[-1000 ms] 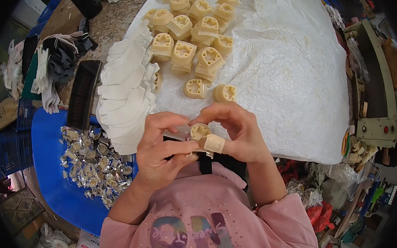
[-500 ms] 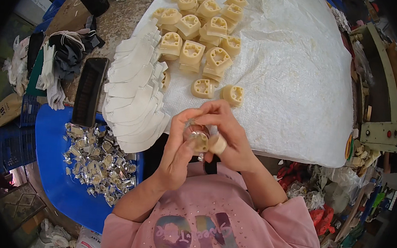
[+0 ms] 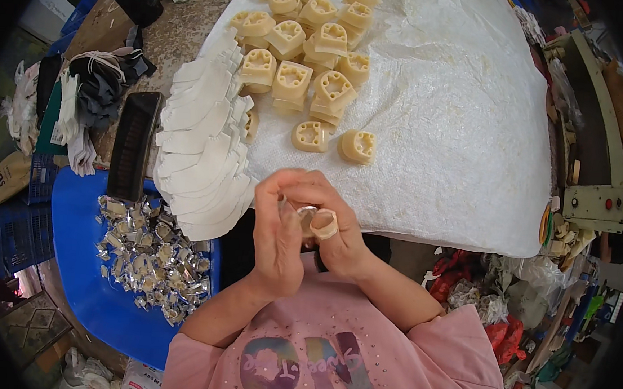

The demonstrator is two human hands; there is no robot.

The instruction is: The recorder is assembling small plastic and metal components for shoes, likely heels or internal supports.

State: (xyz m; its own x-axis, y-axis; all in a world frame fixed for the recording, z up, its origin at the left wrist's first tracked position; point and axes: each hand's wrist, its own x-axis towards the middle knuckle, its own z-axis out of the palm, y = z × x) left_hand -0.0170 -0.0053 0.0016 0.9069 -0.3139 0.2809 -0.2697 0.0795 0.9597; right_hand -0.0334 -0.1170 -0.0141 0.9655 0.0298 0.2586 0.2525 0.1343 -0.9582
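Note:
My left hand (image 3: pixel 278 228) and my right hand (image 3: pixel 334 229) are closed together in front of my chest, at the table's near edge. Between them is a small block with a shiny silver covering (image 3: pixel 308 213), mostly hidden by the fingers. Beside it, near the right thumb, shows a pale rounded piece (image 3: pixel 324 225) with a darker middle; whether it is worn or held I cannot make out. Just beyond the hands stand two cream plastic blocks (image 3: pixel 310 136) with holes in their tops. More cream blocks (image 3: pixel 293 81) like them are heaped farther back.
Overlapping white curved pieces (image 3: pixel 203 143) fan out along the table's left side. A black brush-like tray (image 3: pixel 134 146) lies beside them. At lower left, a blue bin (image 3: pixel 78 279) holds many silver-covered pieces (image 3: pixel 151 259). White woven sheeting (image 3: pixel 459 147) covers the table.
Both hands have shifted slightly left and turned the silver-covered block, so its cream end no longer shows. The whole view has moved a little.

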